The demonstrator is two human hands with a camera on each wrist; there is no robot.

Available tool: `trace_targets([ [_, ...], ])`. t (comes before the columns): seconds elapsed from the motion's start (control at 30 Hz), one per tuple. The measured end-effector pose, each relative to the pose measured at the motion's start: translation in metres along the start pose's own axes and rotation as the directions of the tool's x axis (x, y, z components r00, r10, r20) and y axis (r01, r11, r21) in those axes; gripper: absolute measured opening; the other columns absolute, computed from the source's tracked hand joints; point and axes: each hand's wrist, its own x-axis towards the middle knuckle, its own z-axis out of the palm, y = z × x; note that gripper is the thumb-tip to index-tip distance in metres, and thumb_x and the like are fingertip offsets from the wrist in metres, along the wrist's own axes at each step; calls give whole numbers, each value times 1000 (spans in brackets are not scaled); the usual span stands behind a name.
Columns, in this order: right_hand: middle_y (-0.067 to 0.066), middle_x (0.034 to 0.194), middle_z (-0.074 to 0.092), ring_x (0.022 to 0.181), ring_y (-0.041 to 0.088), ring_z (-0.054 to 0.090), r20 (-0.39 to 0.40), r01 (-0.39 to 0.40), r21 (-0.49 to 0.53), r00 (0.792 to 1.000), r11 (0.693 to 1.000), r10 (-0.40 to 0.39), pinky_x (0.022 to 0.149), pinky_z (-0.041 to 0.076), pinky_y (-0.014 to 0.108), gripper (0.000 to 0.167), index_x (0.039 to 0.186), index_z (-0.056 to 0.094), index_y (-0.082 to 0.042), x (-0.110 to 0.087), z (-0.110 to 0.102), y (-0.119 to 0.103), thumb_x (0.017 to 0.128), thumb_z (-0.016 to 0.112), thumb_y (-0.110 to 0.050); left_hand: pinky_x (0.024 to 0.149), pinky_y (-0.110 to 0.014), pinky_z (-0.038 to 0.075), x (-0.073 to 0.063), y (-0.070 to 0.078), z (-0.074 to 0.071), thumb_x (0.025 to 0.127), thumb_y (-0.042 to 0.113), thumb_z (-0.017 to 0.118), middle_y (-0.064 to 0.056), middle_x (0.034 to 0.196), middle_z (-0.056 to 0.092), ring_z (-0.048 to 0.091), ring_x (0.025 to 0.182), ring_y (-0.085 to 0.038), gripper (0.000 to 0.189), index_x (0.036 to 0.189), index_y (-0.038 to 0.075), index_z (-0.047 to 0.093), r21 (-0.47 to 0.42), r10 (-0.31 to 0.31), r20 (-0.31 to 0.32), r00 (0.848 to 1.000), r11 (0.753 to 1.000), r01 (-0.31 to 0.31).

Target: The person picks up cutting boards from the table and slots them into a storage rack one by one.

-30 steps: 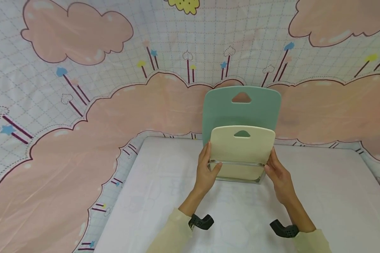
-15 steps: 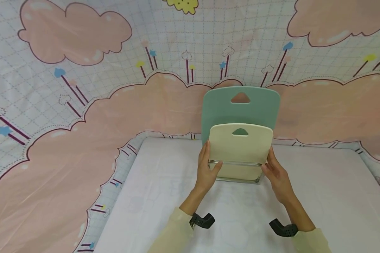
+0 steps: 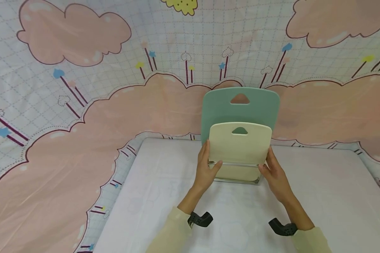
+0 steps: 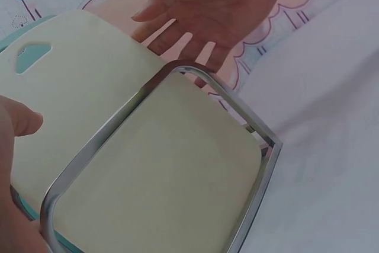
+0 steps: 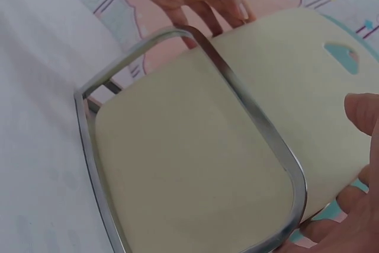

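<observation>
A cream cutting board leans in a metal rack on the white table. Behind it rises a larger green cutting board. Both have a handle cutout near the top. My left hand lies at the left side, fairly straight fingers along the boards' edge and thumb in front near the rack's bar. On the other side, my right hand touches the edge with extended fingers, its thumb by the bar's right end. In the left wrist view, the right hand's fingers reach the cream board's edge. The hidden fingertips' contact is unclear.
White table surface extends around the rack. A cloud-patterned cloth hangs behind it and runs down the left side. Black wrist cameras sit on both wrists.
The cream board has tipped slightly back toward the green board and shifted a little left. My right hand has moved slightly left with it; the left hand stays nearly in place.
</observation>
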Motion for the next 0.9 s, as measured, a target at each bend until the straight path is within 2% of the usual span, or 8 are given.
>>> trace_targets([
  [0.27,-7,159,-4,144,28,3,-1,6,6,1000,1000,-6,104,18,62,79,152,-2,-35,2,-2,1,100,51,-9,101,-52,37,0,-1,0,94,13,62,-13,158,9,12,143,-28,80,155,17,10,-63,-27,17,999,998,28],
  [0.43,-8,159,-5,144,28,2,-4,4,0,1000,1000,-4,103,18,65,80,152,-2,-36,2,-3,1,99,51,-9,101,-58,33,1,7,-1,93,5,61,-19,157,7,9,142,-35,79,154,8,9,-88,-29,29,999,996,32],
  [0.53,-8,159,-6,144,28,1,-1,9,2,1000,1000,-9,102,19,66,81,152,-3,-36,3,-2,0,99,52,-8,102,-58,32,0,21,-6,94,3,59,-24,155,8,10,142,-37,77,153,2,10,-100,-30,42,999,994,34],
  [0.67,-8,158,-6,144,27,2,10,10,-17,1000,1000,-10,102,23,61,81,152,-4,-35,5,-1,-1,99,52,-9,102,-57,33,-1,37,-14,94,1,57,-29,153,10,13,141,-40,72,151,-4,13,-120,-29,38,999,992,33],
  [0.77,-7,158,-6,144,27,4,19,3,-33,1000,999,-2,102,25,57,80,152,-6,-33,7,-1,-2,100,51,-11,100,-59,34,-1,39,-15,94,-1,57,-31,152,10,14,140,-41,71,150,-7,14,-133,-22,20,1000,991,25],
  [0.9,-4,159,-5,144,29,4,22,5,-39,1000,999,-4,103,23,60,78,152,-6,-29,9,-1,-2,101,50,-12,97,-61,35,-1,39,-15,94,-3,56,-33,151,10,14,140,-43,70,149,-8,13,-154,-13,12,1000,988,15],
])
